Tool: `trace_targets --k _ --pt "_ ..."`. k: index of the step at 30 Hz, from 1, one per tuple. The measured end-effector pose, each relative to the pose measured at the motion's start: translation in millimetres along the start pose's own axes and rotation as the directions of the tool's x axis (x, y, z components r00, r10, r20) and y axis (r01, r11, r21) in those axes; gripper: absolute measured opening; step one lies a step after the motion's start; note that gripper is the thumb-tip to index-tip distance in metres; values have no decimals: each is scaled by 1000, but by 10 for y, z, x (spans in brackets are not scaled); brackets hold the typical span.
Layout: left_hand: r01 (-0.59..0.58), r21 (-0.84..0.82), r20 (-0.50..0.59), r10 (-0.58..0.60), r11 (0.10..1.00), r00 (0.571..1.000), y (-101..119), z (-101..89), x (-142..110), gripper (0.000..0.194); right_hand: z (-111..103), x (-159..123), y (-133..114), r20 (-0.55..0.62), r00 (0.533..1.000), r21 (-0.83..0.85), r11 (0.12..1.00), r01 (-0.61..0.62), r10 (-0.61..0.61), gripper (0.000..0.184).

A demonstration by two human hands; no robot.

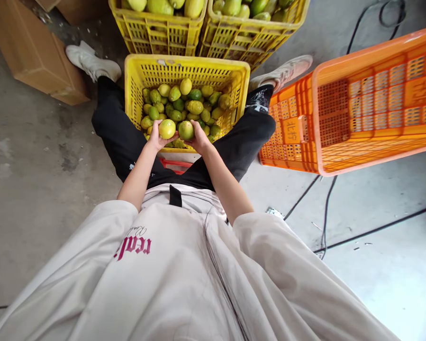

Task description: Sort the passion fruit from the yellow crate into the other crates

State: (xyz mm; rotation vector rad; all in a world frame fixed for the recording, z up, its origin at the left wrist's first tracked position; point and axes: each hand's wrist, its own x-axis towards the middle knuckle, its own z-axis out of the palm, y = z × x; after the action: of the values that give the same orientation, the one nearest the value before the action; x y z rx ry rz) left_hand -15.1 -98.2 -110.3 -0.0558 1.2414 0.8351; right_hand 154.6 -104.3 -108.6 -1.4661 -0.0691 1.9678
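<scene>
Between my knees stands a yellow plastic crate [187, 60] with many lemons [195, 107] in it, some yellow and some green. My left hand [156, 138] is closed around a yellow lemon [167, 129] over the crate's near side. Beside it, my right hand [199, 137] grips a greener lemon [186, 130]. The two held lemons are close together with a small gap between them. The fingers beneath both fruits are partly hidden.
Two more yellow crates [159, 35] of green-yellow fruit stand beyond the near one. To the right is a large orange crate [294, 132]. Cardboard boxes [38, 57] lie at the left. Black cables [376, 229] run across the floor at the right.
</scene>
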Motion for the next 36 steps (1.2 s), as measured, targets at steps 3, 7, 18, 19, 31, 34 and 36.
trace_targets --k 3,7,18,19,31,34,36 --pt "37 50 -11 -36 998 999 -6 7 12 45 39 -63 -46 -8 1000 -15 1000 -26 26 28" --pt "46 45 -22 -45 998 999 -33 15 32 37 93 -177 -87 34 999 -85 996 -23 26 26" --pt "13 179 -7 -12 984 1000 -26 52 -64 23 19 -144 22 72 991 -223 966 128 -114 23" --pt "5 189 -1 -5 982 1000 -29 56 -79 20 7 -128 18 61 992 -196 973 122 -112 21" --pt "-18 -19 1 18 1000 1000 15 57 -47 31 -41 -61 -52 -8 1000 37 999 14 -14 21" --pt "-32 -37 -66 30 999 997 4 40 5 21 -40 -71 -49 7 999 87 995 52 -53 17" --pt "-27 -30 -96 24 999 995 -11 30 26 17 -36 -84 -48 19 997 98 993 71 -73 21"
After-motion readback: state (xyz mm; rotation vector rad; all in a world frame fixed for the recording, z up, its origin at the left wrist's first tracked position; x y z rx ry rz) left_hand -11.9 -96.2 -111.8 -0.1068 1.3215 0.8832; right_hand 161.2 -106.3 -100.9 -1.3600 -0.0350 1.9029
